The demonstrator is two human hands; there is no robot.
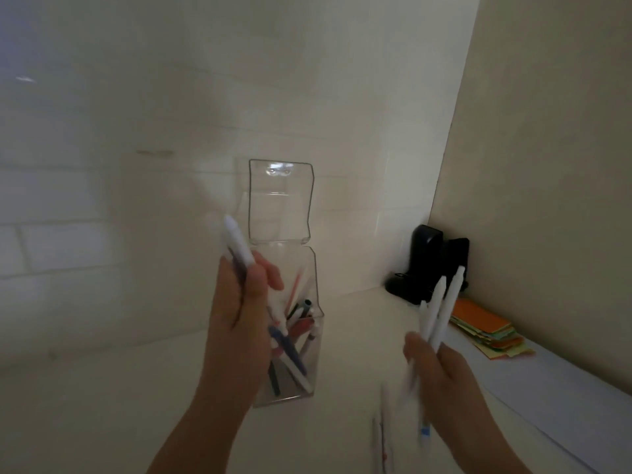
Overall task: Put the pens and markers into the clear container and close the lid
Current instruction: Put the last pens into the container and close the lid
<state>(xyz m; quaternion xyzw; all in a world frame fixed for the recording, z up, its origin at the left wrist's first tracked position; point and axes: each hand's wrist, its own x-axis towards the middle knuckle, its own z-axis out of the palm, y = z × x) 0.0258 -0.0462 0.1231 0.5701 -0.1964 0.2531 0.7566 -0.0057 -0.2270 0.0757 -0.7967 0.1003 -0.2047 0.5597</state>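
The clear container [313, 268] stands in the middle of the white surface with its hinged lid [280, 200] flipped up and open. Several pens and markers lie inside it. My left hand [239, 309] is in front of the container's left side and grips a white marker [239, 246], tilted with its lower end over the opening. My right hand [441, 381], to the right of the container, holds a bundle of white pens [441, 309] pointing upward. Two more white pens [384, 429] lie on the surface near the front, below my right hand.
A black stapler-like device [427, 265] stands in the back right corner. A stack of orange, green and yellow sticky notes [485, 330] lies on white paper [554, 398] along the right wall. A tiled wall rises close behind the container.
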